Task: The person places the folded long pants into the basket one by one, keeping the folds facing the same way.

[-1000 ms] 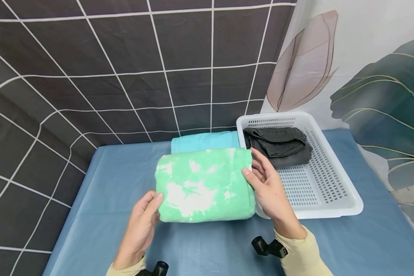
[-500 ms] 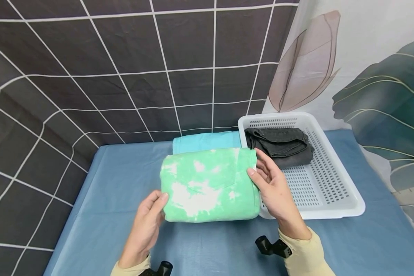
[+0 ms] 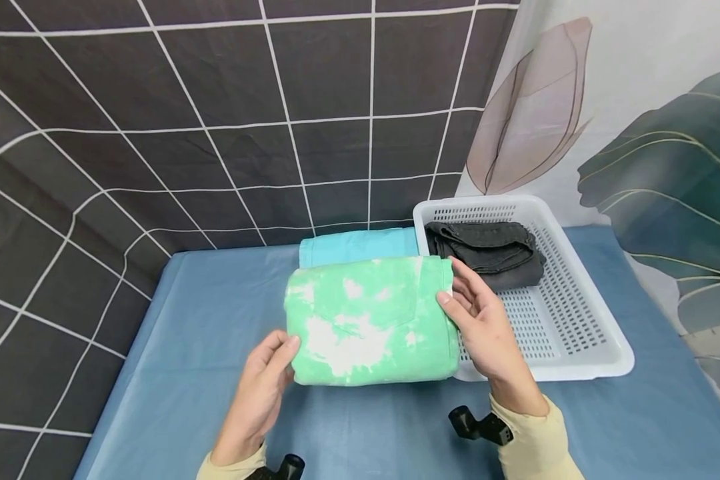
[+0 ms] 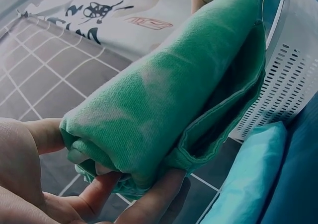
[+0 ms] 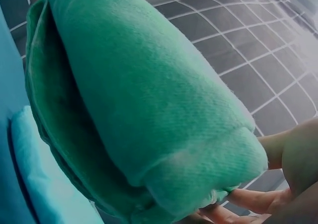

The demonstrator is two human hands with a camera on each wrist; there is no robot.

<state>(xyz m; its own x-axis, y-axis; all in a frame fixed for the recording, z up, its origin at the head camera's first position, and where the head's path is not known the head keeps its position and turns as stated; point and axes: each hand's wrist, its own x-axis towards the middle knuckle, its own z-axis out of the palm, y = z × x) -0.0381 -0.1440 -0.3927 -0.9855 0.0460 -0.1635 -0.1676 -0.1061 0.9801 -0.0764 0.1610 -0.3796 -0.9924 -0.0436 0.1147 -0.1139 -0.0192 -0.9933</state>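
A folded green-and-white tie-dye denim garment (image 3: 372,321) is held up in front of me, above the blue table cover. My left hand (image 3: 259,388) pinches its left end, thumb on the near face. In the left wrist view, fingers (image 4: 149,199) reach under the garment's layered end. The right hand (image 3: 483,327) grips the other end, thumb in front and fingers behind. From the right wrist, the roll (image 5: 154,95) shows a loose layer gaping along one side. Behind the garment lies a folded light-blue cloth (image 3: 357,247), partly hidden.
A white perforated plastic basket (image 3: 582,293) stands at the right, its near left corner hidden behind the garment and right hand. Folded black denim (image 3: 486,253) lies inside it. Blue fabric (image 3: 186,347) covers the table. A dark grid-patterned curtain (image 3: 228,100) closes off the back and left.
Both hands have shifted slightly to the right, carrying the green garment with them. Their hold on it looks the same, and the basket and cloths stay put.
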